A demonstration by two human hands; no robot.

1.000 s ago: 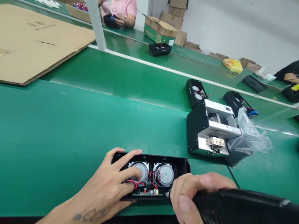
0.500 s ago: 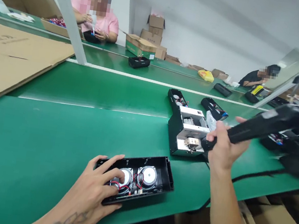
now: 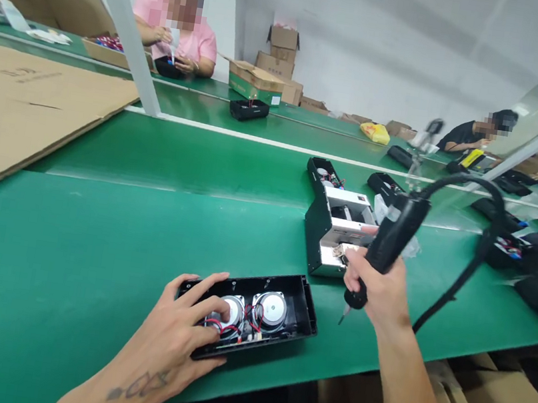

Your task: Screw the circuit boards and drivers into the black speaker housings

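Note:
An open black speaker housing [image 3: 294,306] with two round speaker drivers and red wires lies near the front edge of the green table [image 3: 92,236]. My left hand [image 3: 183,333] lies on its left end, fingers spread and pressing down on the left driver. My right hand [image 3: 379,292] is closed round a black electric screwdriver [image 3: 392,237], held nearly upright with its bit pointing down just right of the housing. A black cable curves up from the tool's top.
A black and white screw feeder box [image 3: 332,231] stands behind the tool. Several more black housings [image 3: 326,173] lie further back and at the right. A large cardboard sheet [image 3: 21,104] covers the left. Two people sit at the far benches.
My right hand has swung the screwdriver from pointing out to the right to nearly upright and brought it down towards the housing. My left hand stays on the housing.

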